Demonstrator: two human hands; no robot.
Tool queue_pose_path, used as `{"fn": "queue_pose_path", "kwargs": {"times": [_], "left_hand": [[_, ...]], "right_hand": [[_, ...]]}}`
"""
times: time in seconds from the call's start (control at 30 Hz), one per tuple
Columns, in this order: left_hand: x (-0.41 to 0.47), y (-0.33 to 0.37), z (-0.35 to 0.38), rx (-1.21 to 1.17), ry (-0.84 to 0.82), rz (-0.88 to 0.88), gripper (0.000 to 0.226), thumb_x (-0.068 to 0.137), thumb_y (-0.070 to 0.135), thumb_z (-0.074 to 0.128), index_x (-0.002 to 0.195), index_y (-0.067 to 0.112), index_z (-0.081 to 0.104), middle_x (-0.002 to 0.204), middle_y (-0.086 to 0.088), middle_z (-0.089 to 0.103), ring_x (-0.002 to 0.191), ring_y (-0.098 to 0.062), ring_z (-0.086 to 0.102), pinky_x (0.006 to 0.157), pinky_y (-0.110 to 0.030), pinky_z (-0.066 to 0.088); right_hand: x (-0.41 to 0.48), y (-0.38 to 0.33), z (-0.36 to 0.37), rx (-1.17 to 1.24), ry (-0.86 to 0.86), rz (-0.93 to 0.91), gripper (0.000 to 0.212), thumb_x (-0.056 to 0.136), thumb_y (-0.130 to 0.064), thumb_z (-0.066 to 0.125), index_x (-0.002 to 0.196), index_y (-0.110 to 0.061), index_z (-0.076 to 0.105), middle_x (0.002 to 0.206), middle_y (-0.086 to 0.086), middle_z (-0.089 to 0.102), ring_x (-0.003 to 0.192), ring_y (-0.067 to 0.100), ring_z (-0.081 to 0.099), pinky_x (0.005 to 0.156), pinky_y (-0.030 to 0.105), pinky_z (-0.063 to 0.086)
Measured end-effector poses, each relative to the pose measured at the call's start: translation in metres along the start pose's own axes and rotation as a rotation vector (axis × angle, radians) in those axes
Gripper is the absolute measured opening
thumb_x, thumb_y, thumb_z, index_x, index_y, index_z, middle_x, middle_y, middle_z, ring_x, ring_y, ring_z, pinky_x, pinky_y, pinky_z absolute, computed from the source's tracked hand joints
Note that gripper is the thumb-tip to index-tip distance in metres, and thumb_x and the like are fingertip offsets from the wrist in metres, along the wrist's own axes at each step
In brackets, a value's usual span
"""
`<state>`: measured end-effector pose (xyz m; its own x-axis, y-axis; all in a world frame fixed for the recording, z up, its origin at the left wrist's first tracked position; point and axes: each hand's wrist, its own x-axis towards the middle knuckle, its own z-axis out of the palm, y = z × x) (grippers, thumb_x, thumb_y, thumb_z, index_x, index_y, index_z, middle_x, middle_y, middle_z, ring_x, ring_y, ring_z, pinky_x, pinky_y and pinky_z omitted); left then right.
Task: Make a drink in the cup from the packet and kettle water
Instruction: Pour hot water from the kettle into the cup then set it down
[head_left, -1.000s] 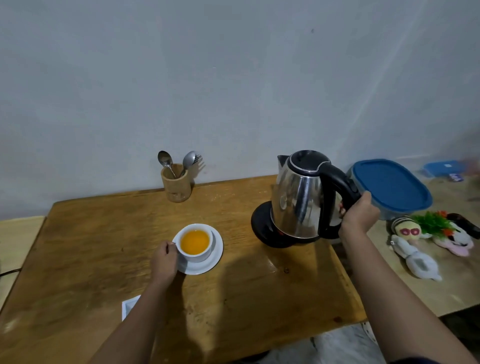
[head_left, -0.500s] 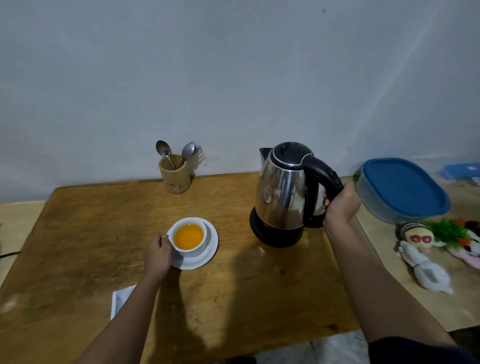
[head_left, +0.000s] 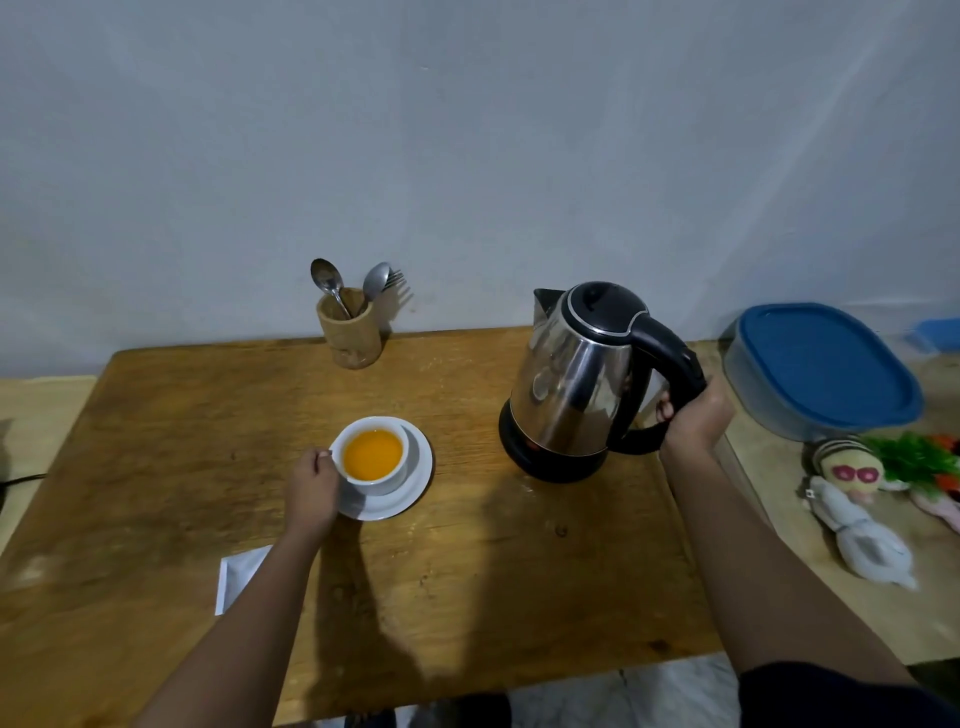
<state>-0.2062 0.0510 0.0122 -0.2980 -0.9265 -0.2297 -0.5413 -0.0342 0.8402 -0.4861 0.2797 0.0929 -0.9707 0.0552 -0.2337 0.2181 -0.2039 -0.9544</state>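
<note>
A white cup full of orange drink stands on a white saucer in the middle of the wooden table. My left hand grips the cup's left side. The steel kettle with a black lid sits upright on its black base to the right. My right hand is closed around the kettle's black handle. A white packet lies flat near the front edge, partly hidden under my left forearm.
A wooden holder with spoons and a fork stands at the back by the wall. On a lighter table to the right are a blue-lidded container, small soft toys and a green plant.
The kettle has come down from a slight lift and tilt to rest squarely on its base, my right hand still on the handle. My left hand stays on the cup.
</note>
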Motion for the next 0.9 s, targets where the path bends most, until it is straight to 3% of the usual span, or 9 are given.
{"fn": "queue_pose_path", "kwargs": {"times": [0.43, 0.9], "left_hand": [[0.001, -0.001, 0.003, -0.01, 0.012, -0.013, 0.023, 0.096, 0.015, 0.033, 0.091, 0.005, 0.053, 0.091, -0.014, 0.052, 0.085, -0.025, 0.046, 0.072, -0.035, 0.034], [0.0, -0.002, 0.005, -0.007, 0.027, -0.011, 0.022, 0.096, 0.016, 0.033, 0.092, 0.008, 0.053, 0.091, -0.014, 0.053, 0.085, -0.026, 0.047, 0.074, -0.036, 0.035]], "right_hand": [[0.015, -0.014, -0.012, 0.011, -0.048, -0.005, 0.035, 0.09, -0.017, 0.033, 0.058, -0.012, 0.045, 0.029, -0.004, 0.043, 0.027, 0.009, 0.031, 0.033, 0.015, 0.022], [0.019, -0.003, 0.001, -0.034, -0.148, 0.031, 0.036, 0.09, -0.024, 0.031, 0.059, -0.015, 0.047, 0.037, -0.003, 0.046, 0.033, 0.012, 0.034, 0.041, 0.026, 0.025]]}}
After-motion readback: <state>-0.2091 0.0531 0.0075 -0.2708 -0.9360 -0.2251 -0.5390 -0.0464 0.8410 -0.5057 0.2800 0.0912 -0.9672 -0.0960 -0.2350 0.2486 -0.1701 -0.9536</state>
